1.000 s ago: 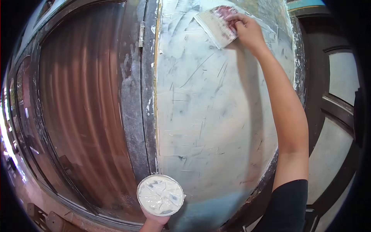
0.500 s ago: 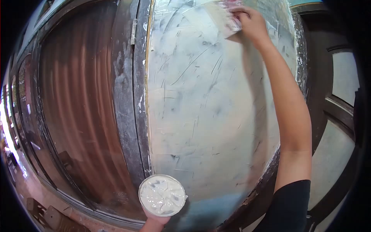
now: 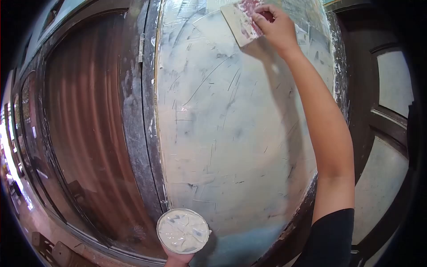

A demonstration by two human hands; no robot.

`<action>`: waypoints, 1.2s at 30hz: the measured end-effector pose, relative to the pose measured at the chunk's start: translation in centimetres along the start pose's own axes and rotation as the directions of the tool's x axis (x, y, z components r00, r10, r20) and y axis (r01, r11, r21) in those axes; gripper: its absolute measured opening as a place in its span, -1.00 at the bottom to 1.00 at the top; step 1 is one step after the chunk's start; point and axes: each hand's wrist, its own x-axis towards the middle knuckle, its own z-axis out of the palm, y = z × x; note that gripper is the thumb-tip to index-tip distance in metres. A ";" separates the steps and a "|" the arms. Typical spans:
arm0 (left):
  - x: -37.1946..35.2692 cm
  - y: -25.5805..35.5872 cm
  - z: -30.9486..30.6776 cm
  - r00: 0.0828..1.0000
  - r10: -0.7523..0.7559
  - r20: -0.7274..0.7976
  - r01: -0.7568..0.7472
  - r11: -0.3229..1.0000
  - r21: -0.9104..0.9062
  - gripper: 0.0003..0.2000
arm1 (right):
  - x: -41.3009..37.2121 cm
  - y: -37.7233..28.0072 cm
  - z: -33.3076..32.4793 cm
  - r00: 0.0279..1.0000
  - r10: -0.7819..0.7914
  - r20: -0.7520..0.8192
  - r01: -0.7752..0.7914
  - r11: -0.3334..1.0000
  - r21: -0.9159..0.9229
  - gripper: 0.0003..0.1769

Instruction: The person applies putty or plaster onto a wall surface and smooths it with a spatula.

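My right hand [image 3: 279, 30], at the top of the view, pinches a putty-smeared flat spreader [image 3: 241, 26] with a reddish grip area. The spreader is tilted against the upper part of a wall panel [image 3: 231, 129] coated unevenly in whitish putty, with scratches and grey patches. Low in the view, my left hand [image 3: 179, 257] supports a round tub [image 3: 183, 231] from below. Thick white putty with ridges fills the tub close to its rim. Most of my left hand's fingers are hidden under the tub.
Left of the panel stands a dark wooden frame [image 3: 135, 115] with a hinge, then a glass pane with a brown curtain [image 3: 84, 111] behind it. A dark door with pale panels [image 3: 391, 84] is at the right. Brown furniture [image 3: 66, 254] shows at lower left.
My right hand has moved left with the spreader, whose face now shows more fully. The tub sits slightly lower in view, and the camera has shifted a little.
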 end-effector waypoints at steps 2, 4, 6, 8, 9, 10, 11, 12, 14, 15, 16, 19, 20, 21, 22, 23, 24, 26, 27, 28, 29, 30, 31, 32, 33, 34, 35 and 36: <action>0.1 -0.1 -0.6 0.999 0.034 0.015 -0.037 0.973 0.228 -0.26 | 0.1 0.4 -0.6 0.996 0.044 0.075 -0.027 0.976 -0.214 -0.69; 0.1 -0.1 -1.0 0.999 0.052 -0.007 -0.047 0.951 0.307 -0.27 | 0.6 1.3 -1.1 0.973 0.132 0.188 -0.028 0.880 -0.474 -0.51; 0.5 -0.2 -1.2 0.997 0.076 -0.023 -0.061 0.923 0.381 -0.27 | 1.0 2.1 -0.8 0.976 0.109 0.188 0.004 0.857 -0.516 -0.51; 0.5 -0.1 -1.5 0.996 0.083 -0.038 -0.065 0.938 0.341 -0.27 | 1.4 2.7 -1.0 0.977 0.097 0.188 0.024 0.832 -0.554 -0.50; 0.2 0.0 -1.7 0.995 0.084 -0.053 -0.063 0.945 0.321 -0.27 | 1.6 3.0 -1.8 0.974 0.100 0.202 0.041 0.803 -0.595 -0.50; 0.0 0.2 -1.9 0.994 0.087 -0.062 -0.064 0.952 0.301 -0.27 | 2.0 3.6 -2.5 0.972 0.098 0.214 0.061 0.772 -0.632 -0.50; -0.1 0.4 -2.0 0.994 0.090 -0.069 -0.067 0.958 0.278 -0.27 | 2.1 4.2 -3.3 0.972 0.100 0.214 0.060 0.772 -0.633 -0.50; -0.2 0.5 -2.2 0.993 0.093 -0.076 -0.071 0.965 0.253 -0.27 | 2.3 5.1 -4.5 0.976 0.108 0.191 0.038 0.776 -0.630 -0.52; -0.4 0.7 -2.4 0.991 0.099 -0.087 -0.080 0.976 0.205 -0.28 | 3.0 7.2 -6.9 0.979 0.114 0.169 0.017 0.779 -0.626 -0.54; -0.5 0.9 -2.5 0.991 0.101 -0.093 -0.083 0.979 0.184 -0.28 | 3.3 8.5 -8.1 0.994 0.090 0.059 -0.048 0.859 -0.510 -0.56; -0.6 1.1 -2.5 0.990 0.102 -0.097 -0.085 0.983 0.162 -0.28 | 3.4 8.8 -8.5 0.995 0.080 -0.055 -0.095 0.922 -0.376 -0.58; -0.4 1.0 -2.5 0.988 0.106 -0.108 -0.097 0.991 0.088 -0.28 | 4.2 9.2 -8.5 0.990 0.038 -0.138 -0.080 0.947 -0.311 -0.62; -0.2 0.9 -2.3 0.991 0.094 -0.091 -0.083 0.990 0.117 -0.29 | 2.6 4.3 -5.6 0.958 -0.030 -0.285 -0.001 0.994 -0.109 -0.73; 0.0 0.7 -1.8 0.991 0.094 -0.090 -0.083 0.990 0.116 -0.29 | 2.2 2.7 -4.3 0.966 -0.059 -0.251 0.014 0.984 -0.177 -0.73; 0.0 0.5 -1.2 0.992 0.052 -0.113 -0.051 0.999 0.017 -0.29 | 1.6 1.7 -3.3 0.973 -0.083 -0.213 0.029 0.969 -0.245 -0.72; -0.1 0.2 -0.7 0.991 0.008 -0.134 -0.020 0.996 -0.085 -0.29 | 0.2 -0.1 -1.8 0.984 -0.055 -0.167 0.011 0.967 -0.256 -0.72; -0.2 -0.1 -0.5 0.988 -0.037 -0.148 0.008 0.982 -0.186 -0.30 | -0.9 -1.7 -0.3 0.992 -0.028 -0.122 -0.006 0.964 -0.267 -0.71; -0.2 -0.7 -0.8 0.995 -0.023 -0.093 0.019 0.999 -0.045 -0.29 | -1.9 -2.2 1.8 0.999 0.038 -0.020 -0.043 0.911 -0.410 -0.65; -0.2 -0.6 -1.0 0.999 -0.020 -0.030 0.023 0.995 0.102 -0.29 | -2.2 -2.3 2.1 0.995 0.103 -0.013 -0.096 0.868 -0.487 -0.63; -0.2 -0.5 -1.0 0.999 -0.022 -0.026 0.024 0.994 0.108 -0.29 | -1.8 -1.3 1.6 0.994 0.103 -0.020 -0.100 0.867 -0.488 -0.63; -0.3 -0.4 -1.1 0.999 0.003 -0.034 0.002 0.991 0.130 -0.31 | -0.8 0.4 0.6 0.977 0.186 -0.100 -0.210 0.808 -0.551 -0.62; -0.4 -0.3 -1.3 0.999 0.028 -0.040 -0.022 0.988 0.150 -0.32 | 0.2 2.3 -0.6 0.949 0.256 -0.185 -0.316 0.735 -0.600 -0.61; -0.4 -0.3 -1.5 0.997 0.057 -0.043 -0.049 0.984 0.169 -0.34 | 1.1 4.2 -2.1 0.933 0.260 -0.249 -0.359 0.737 -0.573 -0.59; -0.6 -0.1 -1.8 0.995 0.088 -0.048 -0.078 0.979 0.190 -0.35 | 1.7 5.7 -3.2 0.912 0.268 -0.311 -0.402 0.738 -0.542 -0.57; -0.8 0.0 -2.1 0.991 0.120 -0.052 -0.107 0.972 0.211 -0.37 | 2.2 5.8 -3.6 0.912 0.266 -0.312 -0.401 0.743 -0.537 -0.57; -1.1 0.1 -2.5 0.987 0.151 -0.057 -0.134 0.963 0.233 -0.38 | 2.8 5.9 -4.0 0.916 0.224 -0.334 -0.375 0.775 -0.508 -0.56; -1.3 0.4 -3.5 0.986 0.154 -0.057 -0.137 0.963 0.232 -0.38 | 3.2 6.1 -4.3 0.917 0.183 -0.355 -0.347 0.804 -0.482 -0.55; -1.5 0.9 -5.1 0.987 0.162 -0.022 -0.141 0.909 0.392 -0.35 | 3.5 4.4 -3.4 0.929 0.167 -0.331 -0.309 0.844 -0.440 -0.54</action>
